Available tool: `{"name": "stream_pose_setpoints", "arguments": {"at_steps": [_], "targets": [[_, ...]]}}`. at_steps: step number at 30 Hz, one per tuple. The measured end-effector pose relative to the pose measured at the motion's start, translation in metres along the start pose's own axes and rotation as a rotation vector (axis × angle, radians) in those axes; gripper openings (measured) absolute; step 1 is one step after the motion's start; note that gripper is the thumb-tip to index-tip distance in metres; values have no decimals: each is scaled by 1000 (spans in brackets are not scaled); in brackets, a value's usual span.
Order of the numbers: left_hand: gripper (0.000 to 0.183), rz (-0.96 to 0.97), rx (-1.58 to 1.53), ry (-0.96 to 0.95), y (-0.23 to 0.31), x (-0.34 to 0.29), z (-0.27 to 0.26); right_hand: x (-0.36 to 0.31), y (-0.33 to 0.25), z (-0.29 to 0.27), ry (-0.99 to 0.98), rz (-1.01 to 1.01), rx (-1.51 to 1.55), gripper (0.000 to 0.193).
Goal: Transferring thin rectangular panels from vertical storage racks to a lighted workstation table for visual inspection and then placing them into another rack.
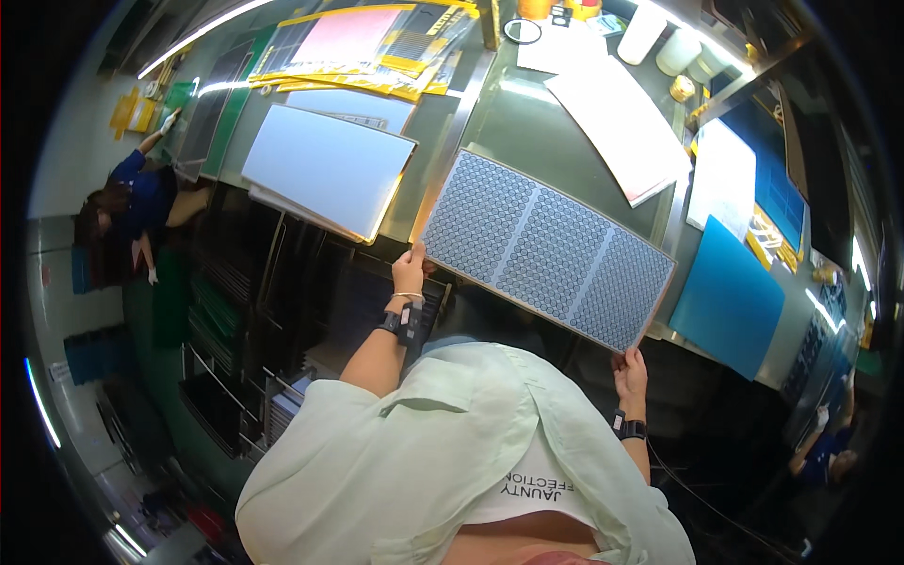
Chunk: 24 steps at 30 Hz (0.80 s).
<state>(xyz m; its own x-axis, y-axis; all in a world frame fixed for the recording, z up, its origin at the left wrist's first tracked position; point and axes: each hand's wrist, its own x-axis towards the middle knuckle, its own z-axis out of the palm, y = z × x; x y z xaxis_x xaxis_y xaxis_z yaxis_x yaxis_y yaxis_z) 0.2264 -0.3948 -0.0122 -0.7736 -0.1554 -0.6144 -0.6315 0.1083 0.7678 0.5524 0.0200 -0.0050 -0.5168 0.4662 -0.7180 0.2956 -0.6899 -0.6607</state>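
Note:
Both my hands hold a large flat rectangular panel [551,247] with a thin light edge, covered in rows of small round blue-grey patterns in three blocks. My left hand [409,271] is closed on its near left corner. At the near right corner, my right hand [630,373] pinches the edge. The panel lies tilted over the front of the workbench [527,113], its far side above the bench top. To its left is a stack of pale blue-white sheets [325,169]; to its right, a blue sheet [730,299] overhangs the bench edge.
White boards [617,127] lie beyond the panel. Yellow-edged films [363,47] are piled at the far left. White bottles [642,36] and a small yellow jar [682,88] stand at the back. A co-worker [141,198] is at the left, another [829,452] at the right. Racks [221,377] stand below left.

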Motion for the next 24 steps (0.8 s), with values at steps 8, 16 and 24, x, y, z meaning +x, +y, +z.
{"name": "stream_pose_setpoints", "arguments": {"at_steps": [8,16,24], "targets": [[31,-107,-349,-254,15,2,-17,-5,-83,28,-309,113,-114,45],[28,229,-501,-523,133,-47,-83,-85,-185,72,-469,-163,-200,49],[47,241,-651,-745,241,-49,-77,-90,-234,134,-286,-674,-906,43]]}}
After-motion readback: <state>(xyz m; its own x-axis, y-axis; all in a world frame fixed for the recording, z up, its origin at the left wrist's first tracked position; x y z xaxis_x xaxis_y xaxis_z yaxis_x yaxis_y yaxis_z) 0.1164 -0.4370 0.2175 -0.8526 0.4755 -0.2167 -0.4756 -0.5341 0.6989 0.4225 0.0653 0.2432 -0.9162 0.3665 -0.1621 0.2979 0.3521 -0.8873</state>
